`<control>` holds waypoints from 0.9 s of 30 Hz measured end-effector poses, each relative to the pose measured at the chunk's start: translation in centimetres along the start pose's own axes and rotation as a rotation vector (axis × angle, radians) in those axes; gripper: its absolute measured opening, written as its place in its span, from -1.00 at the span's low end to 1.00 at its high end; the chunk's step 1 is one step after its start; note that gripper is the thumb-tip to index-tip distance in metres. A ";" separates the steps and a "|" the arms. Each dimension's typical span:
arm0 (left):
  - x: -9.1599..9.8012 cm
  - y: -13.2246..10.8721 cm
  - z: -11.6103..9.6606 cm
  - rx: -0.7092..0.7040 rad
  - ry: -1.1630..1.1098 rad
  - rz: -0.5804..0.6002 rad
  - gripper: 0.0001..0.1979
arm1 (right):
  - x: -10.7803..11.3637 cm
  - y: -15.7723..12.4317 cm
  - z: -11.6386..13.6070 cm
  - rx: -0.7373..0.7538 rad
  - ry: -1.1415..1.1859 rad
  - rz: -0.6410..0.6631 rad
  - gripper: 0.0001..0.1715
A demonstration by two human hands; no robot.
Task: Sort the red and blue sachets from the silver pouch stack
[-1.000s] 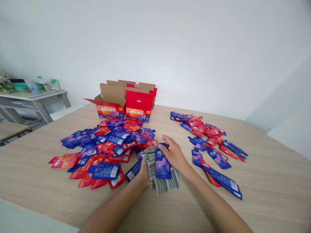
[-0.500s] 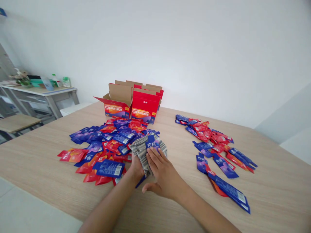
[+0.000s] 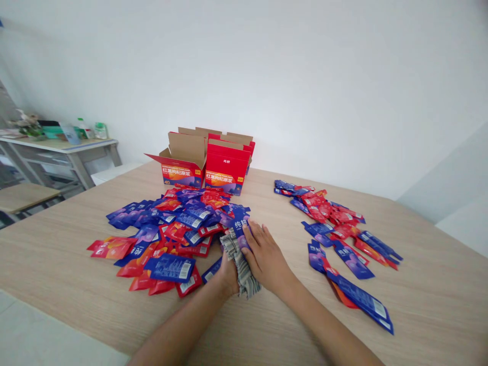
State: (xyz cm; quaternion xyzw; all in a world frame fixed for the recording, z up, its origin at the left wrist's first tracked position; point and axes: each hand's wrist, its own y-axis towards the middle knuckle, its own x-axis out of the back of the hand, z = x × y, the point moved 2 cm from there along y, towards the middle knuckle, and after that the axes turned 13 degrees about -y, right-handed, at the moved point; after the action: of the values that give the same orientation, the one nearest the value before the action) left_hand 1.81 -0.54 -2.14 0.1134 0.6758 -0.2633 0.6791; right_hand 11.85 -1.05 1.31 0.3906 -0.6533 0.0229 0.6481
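Just right of the pouch pile point(image 3: 176, 231), the right hand point(image 3: 265, 252) shifts from the lower front of the blue 纯耕 pouch point(image 3: 240, 225) to its right side, pressing it against the striped cloth point(image 3: 245, 274) gripped by the left hand point(image 3: 229, 276), so more print shows.

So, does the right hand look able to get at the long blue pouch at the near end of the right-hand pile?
Probably yes: mostly tabletop shows between the right hand and that blue pouch. It would likely have to leave the other pouch first.
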 end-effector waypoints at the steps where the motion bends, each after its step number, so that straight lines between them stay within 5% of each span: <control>1: 0.4 0.2 0.3 0.036 0.011 0.009 -0.50 | 0.0 0.0 -0.2 -0.007 0.014 0.006 -0.40; 5: 0.5 0.2 0.2 0.060 0.002 0.024 -0.50 | 0.2 -0.1 -0.1 0.013 0.046 0.010 -0.40; 16: -1.6 -0.3 -3.9 -0.224 -0.092 -0.062 -0.50 | 2.3 -0.7 3.0 0.059 -0.097 0.154 -0.42; 22: -1.5 -0.4 -4.0 -0.247 -0.061 -0.072 -0.52 | 1.2 -1.5 4.0 0.033 -0.109 0.146 0.03; 27: -1.4 0.1 -4.2 -0.327 -0.009 -0.151 -0.46 | -0.3 -1.5 4.3 0.089 -0.057 0.088 0.15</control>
State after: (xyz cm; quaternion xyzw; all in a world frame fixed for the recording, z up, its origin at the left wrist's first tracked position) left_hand -1.65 1.91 -1.06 -0.0506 0.7133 -0.2007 0.6696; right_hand 9.08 -4.24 -0.34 0.3906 -0.6863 0.0695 0.6096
